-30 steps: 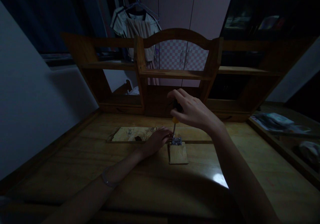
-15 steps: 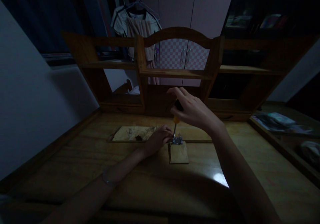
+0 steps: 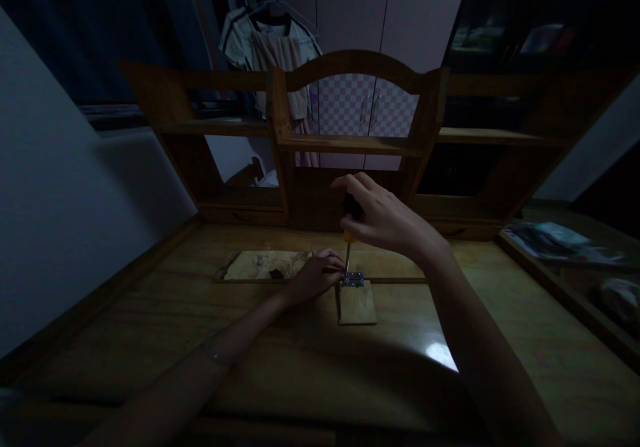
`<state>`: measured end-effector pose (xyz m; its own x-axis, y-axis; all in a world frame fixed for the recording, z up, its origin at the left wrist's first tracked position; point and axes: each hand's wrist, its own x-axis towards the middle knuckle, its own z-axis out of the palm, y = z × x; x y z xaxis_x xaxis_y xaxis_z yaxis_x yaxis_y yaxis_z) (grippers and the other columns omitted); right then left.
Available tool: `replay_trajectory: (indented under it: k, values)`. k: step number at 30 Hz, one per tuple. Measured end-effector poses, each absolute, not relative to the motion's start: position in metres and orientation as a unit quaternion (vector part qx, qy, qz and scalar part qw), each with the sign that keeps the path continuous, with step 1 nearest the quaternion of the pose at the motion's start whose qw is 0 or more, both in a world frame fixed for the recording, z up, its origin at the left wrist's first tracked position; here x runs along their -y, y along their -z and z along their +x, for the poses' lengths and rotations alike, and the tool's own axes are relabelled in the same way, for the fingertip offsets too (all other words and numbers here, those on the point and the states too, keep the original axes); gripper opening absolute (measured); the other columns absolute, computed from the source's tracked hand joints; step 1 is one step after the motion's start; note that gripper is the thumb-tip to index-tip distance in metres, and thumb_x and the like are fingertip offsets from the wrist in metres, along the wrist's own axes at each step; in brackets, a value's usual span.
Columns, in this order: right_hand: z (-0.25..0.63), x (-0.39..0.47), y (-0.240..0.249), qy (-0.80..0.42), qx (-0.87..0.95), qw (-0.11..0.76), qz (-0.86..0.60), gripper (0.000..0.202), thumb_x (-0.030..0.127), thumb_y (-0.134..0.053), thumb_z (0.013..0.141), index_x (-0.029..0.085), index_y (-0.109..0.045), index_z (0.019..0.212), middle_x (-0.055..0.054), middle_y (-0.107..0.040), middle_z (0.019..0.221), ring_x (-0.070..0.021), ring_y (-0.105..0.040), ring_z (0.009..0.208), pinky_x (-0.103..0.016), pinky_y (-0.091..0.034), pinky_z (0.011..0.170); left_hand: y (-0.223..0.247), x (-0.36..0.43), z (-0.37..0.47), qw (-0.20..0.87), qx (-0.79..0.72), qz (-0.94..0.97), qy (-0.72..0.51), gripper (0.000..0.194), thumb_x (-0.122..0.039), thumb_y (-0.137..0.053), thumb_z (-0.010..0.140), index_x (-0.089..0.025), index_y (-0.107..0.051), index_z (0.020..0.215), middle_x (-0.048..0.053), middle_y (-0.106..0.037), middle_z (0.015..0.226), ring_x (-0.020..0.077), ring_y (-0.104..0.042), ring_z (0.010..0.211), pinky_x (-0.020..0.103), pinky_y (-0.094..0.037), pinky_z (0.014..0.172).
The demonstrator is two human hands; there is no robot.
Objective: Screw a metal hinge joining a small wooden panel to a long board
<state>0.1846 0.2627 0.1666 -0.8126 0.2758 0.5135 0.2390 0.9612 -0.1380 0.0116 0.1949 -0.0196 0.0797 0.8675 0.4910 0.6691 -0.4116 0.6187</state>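
Note:
My right hand (image 3: 387,219) is closed round the black and yellow handle of a screwdriver (image 3: 349,237). The tool stands nearly upright, its tip down at the left side of a metal hinge (image 3: 355,278). That hinge lies across the seam between a small square wooden piece (image 3: 357,306) and a long, rough-ended wooden board (image 3: 265,265). Low beside the screwdriver tip, my left hand (image 3: 319,275) rests over the board's near edge with its fingers bent and pressed together. What those fingertips grip, if anything, is hidden.
A wooden tabletop (image 3: 280,360) carries the pieces. Behind it rises an open wooden shelf unit (image 3: 350,144). Papers (image 3: 555,237) lie at the right beyond a raised wooden edge. A white wall (image 3: 65,167) bounds the left side. The room is dim.
Almost nothing differs. My right hand and the screwdriver have shifted very slightly to the left, and the whole view has moved a little; both hands stay at the hinge.

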Motion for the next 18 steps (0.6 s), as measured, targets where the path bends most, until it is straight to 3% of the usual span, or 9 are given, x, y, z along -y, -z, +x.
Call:
replay_trajectory:
  k: [5,8,12,18]
  values:
    - [0.1818,-0.2640,-0.1654,0.006,0.947,0.275,-0.163,0.034,0.038,-0.052,0.092,0.024,-0.052,0.124,-0.008,-0.061,0.116,-0.0222,-0.062,0.090,-0.035,-0.044,0.082,0.0209,-0.1964,0.0096,0.124,-0.527,0.726,-0.424,0.009,-0.020,-0.066,0.087,-0.020,-0.072,0.093,0.004,-0.066,0.102,0.0170,-0.065,0.099,0.032,-0.051,0.092]
    - [0.1812,-0.2671,-0.1654,0.013,0.944,0.285,-0.165,0.028,0.036,-0.051,0.094,0.024,-0.055,0.118,-0.007,-0.062,0.112,-0.0215,-0.062,0.090,-0.034,-0.044,0.081,0.0202,-0.1965,0.0096,0.127,-0.527,0.727,-0.422,0.010,-0.018,-0.067,0.087,-0.020,-0.073,0.094,0.004,-0.067,0.101,0.0170,-0.064,0.100,0.032,-0.051,0.092]
    - [0.1845,-0.2658,-0.1678,-0.013,0.948,0.280,-0.148,0.033,0.026,-0.054,0.087,0.024,-0.055,0.120,-0.007,-0.061,0.116,-0.0214,-0.062,0.093,-0.033,-0.044,0.082,0.0168,-0.1958,0.0105,0.139,-0.542,0.720,-0.411,0.009,-0.018,-0.068,0.085,-0.020,-0.074,0.092,0.004,-0.068,0.100,0.0175,-0.065,0.098,0.031,-0.051,0.091]
    - [0.1841,-0.2657,-0.1672,-0.019,0.946,0.286,-0.151,0.032,0.039,-0.054,0.092,0.023,-0.055,0.120,-0.007,-0.064,0.111,-0.0215,-0.062,0.091,-0.034,-0.044,0.084,0.0167,-0.1957,0.0100,0.136,-0.534,0.724,-0.416,0.009,-0.017,-0.070,0.085,-0.021,-0.074,0.092,0.003,-0.068,0.100,0.0165,-0.064,0.098,0.030,-0.050,0.091]
